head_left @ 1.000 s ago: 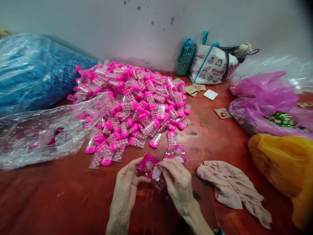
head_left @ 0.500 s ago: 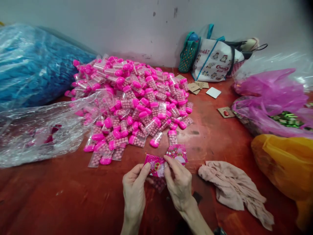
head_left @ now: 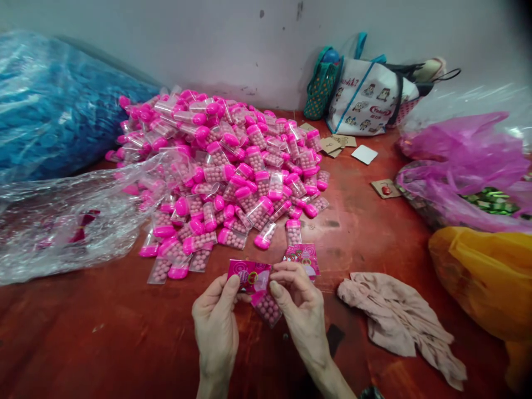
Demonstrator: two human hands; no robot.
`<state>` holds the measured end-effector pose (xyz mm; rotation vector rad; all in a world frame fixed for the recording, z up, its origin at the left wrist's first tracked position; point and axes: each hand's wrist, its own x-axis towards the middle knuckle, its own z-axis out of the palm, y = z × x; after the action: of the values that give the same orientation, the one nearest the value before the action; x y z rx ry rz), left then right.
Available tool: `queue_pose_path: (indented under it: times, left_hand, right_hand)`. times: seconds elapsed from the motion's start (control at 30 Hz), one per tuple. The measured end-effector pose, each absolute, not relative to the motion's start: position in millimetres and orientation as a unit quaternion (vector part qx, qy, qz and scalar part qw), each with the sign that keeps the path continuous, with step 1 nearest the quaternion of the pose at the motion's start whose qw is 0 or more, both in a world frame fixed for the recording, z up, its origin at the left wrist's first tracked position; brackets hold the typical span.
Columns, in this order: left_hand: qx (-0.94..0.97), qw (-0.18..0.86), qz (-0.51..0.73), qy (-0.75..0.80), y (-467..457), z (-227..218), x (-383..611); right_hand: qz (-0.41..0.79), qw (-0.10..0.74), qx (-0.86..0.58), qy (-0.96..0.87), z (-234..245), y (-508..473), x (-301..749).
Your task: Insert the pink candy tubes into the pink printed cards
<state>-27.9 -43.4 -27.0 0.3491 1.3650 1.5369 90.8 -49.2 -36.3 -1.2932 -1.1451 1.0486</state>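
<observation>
A pink printed label point(head_left: 251, 277) is held up at the near middle of the table. My left hand point(head_left: 218, 327) pinches its left end between thumb and fingers. At the label's right edge, the thumb and fingertips of my right hand point(head_left: 301, 316) are closed on it. Below the label, between my hands, lies a clear pack of pink balls point(head_left: 268, 308) with its pink cap partly covered. More pink printed labels point(head_left: 303, 256) lie just beyond my right fingers. Past them spreads a big heap of pink-capped clear packs point(head_left: 233, 166).
Clear plastic sheeting point(head_left: 50, 233) and a blue-filled bag point(head_left: 62, 105) stand left. A beige cloth point(head_left: 386, 310), an orange bag point(head_left: 477, 277) and a purple bag point(head_left: 465, 144) are right. Cardboard pieces point(head_left: 332, 145) and a white tote bag point(head_left: 361, 100) sit near the wall.
My left hand has moved left with the label, which now sits left of the pack. More of the pack and its pink cap shows. My right hand has shifted slightly left.
</observation>
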Motion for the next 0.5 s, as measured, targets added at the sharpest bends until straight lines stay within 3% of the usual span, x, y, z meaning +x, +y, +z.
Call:
queue_pose_path:
  times: [0.5]
  left_hand:
    - [0.188,0.559,0.596,0.545,-48,-44,-27]
  right_hand:
    - [0.522,0.557,-0.527,-0.374,-39,-43,85]
